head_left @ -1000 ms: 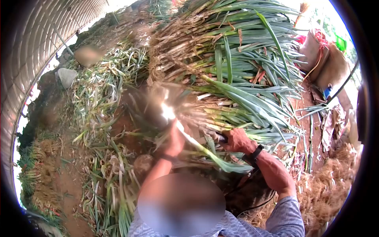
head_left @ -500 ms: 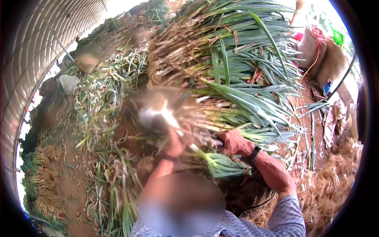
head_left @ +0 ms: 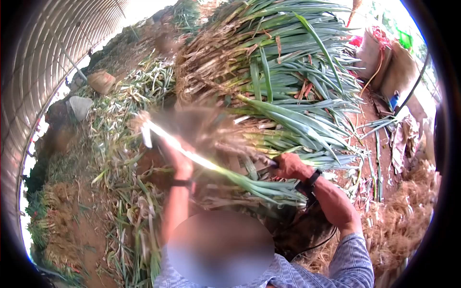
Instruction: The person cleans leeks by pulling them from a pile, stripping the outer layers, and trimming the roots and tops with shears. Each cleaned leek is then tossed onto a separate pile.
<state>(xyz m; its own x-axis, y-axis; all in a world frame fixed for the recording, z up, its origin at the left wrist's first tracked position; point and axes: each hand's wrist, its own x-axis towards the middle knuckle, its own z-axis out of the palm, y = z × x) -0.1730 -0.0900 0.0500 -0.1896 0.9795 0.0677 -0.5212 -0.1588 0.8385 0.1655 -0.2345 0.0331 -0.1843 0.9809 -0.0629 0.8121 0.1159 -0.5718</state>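
Observation:
My left hand (head_left: 180,158) is closed around the white stalk of a long green onion (head_left: 206,163). Its roots point to the upper left, and its green leaves stretch right, below my other hand. In my right hand (head_left: 292,167) is a dark, narrow-tipped tool (head_left: 272,163), pointing left toward the stalk; most of it is hidden by the fingers. A black hose or cord runs below that wrist. Just beyond both hands lies a big pile of unpeeled green onions (head_left: 288,77), roots left and leaves right. The area between the hands is blurred.
Stripped leaves and peelings (head_left: 129,120) cover the ground on the left. Brownish fibrous scraps (head_left: 398,221) are heaped at lower right. Full sacks (head_left: 398,72) stand at upper right. A ribbed curved wall (head_left: 38,81) rises on the left.
My left hand has shifted left and slightly up, carrying the green onion, whose root end now sits farther left. My right hand has moved only slightly. The stalk shows more clearly.

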